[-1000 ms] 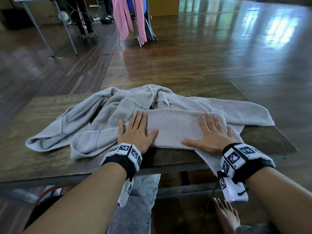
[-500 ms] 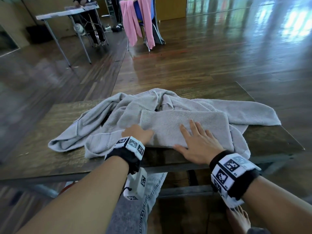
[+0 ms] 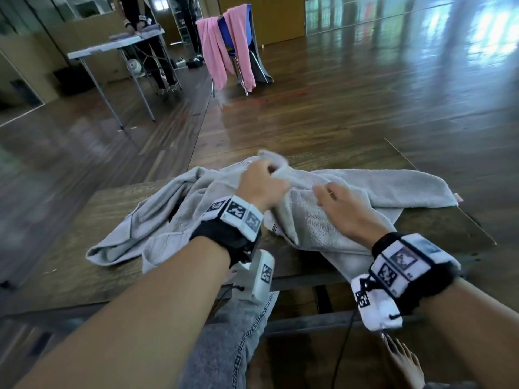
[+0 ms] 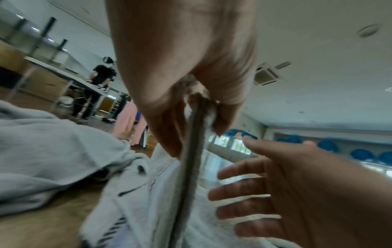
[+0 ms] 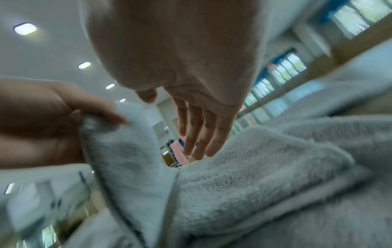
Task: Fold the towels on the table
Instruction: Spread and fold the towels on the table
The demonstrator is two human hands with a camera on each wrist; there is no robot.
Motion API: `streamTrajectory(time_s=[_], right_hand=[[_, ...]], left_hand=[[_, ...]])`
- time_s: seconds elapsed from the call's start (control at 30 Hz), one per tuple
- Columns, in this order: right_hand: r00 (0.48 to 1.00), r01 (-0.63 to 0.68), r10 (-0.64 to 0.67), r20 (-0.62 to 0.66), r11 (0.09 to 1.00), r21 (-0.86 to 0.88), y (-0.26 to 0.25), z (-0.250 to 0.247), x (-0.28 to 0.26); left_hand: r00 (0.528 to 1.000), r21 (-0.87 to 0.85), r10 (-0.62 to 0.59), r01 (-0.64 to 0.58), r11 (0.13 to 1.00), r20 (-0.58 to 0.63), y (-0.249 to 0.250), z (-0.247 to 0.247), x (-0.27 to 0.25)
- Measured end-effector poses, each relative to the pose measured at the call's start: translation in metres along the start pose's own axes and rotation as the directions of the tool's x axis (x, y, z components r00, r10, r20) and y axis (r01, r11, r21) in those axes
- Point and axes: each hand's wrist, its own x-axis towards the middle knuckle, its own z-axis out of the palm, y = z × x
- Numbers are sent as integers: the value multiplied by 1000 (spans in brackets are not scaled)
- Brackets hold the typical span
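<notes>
**foldguy:** Two hands, why only one gripping? Left hand [image 3: 259, 186] pinches the grey towel [image 3: 317, 220] end, lifted off the table [image 3: 84, 270].

**terry:** Probably mid-fold. Right hand [image 3: 341, 204], fingers loose, hovers beside that pinch, ready to flatten.

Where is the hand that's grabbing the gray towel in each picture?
Head: the left hand is in the middle, lifting a towel end.
Left wrist: it fills the top centre, towel edge pinched beneath it.
Right wrist: it is at the left edge, gripping the towel.
Shared landmark: the pink cloth on the chair, seen in all three.
</notes>
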Motion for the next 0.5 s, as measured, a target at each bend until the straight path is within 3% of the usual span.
streamTrajectory(time_s=[0.03, 0.1, 0.17, 0.27, 0.37, 0.5], right_hand=[[998, -57, 59, -8, 980, 190, 0, -5, 2], [978, -201, 198, 62, 826, 526, 5, -17, 5], [950, -300, 279, 139, 701, 647, 15, -26, 7], [934, -310, 356, 19, 785, 536, 29, -32, 6], [918, -351, 395, -25, 842, 410, 41, -34, -1], [928, -341, 363, -85, 919, 199, 49, -37, -7]], left_hand=[[994, -81, 59, -52, 995, 91, 13, 7, -2], [957, -212, 109, -52, 976, 268, 28, 25, -6], [942, -205, 135, -73, 976, 306, 28, 46, -11], [956, -94, 171, -152, 984, 239, 12, 69, -14], [938, 38, 223, -241, 970, 265, -8, 81, -18], [941, 92, 205, -237, 967, 268, -23, 91, -19]])
